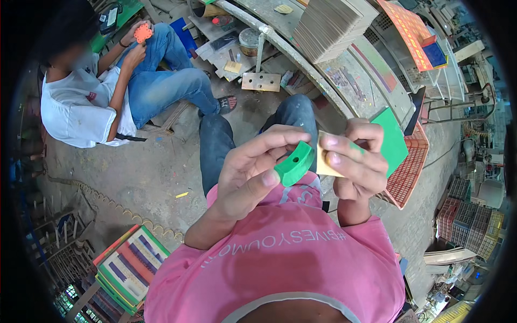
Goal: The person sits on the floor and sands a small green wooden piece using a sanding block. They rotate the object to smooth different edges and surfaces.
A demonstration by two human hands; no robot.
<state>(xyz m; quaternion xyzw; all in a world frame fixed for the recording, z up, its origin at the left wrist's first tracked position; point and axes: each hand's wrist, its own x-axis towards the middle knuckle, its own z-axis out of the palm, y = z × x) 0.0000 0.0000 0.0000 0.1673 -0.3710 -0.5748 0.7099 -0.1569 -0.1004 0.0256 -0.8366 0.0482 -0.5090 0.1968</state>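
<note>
Here, seen from the head camera, the left hand pinches a curved green piece between thumb and fingertips, its long axis slanting up to the right, hole facing outward. Just beside it, the right hand grips a flat green card with a tan sheet against it; the piece nearly touches that sheet. Beyond, a seated person handles an orange piece, and a stack of boards rests on the desk.
</note>
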